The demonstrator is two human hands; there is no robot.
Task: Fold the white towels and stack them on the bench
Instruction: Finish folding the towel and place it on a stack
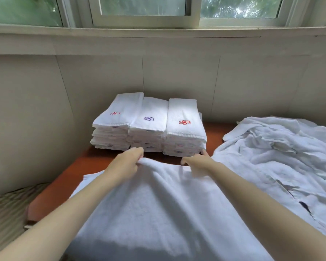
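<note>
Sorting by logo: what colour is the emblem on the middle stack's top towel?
Purple, on the middle stack's top towel, head view.

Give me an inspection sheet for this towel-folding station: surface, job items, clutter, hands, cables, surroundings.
Surface: reddish-brown bench, mostly covered by towels.
Job's things: three folded towel stacks side by side against the wall, top towels embroidered red, purple, red; spread towel lying flat in front; unfolded towel pile heaped on the right.
Clutter: nothing seen.
Hands: left hand grips the spread towel's far edge; right hand holds the same edge, close to the right-most stack.
Cables: nothing seen.
Surroundings: pale panelled wall, window above with greenery outside, striped cushion at lower left.
</note>
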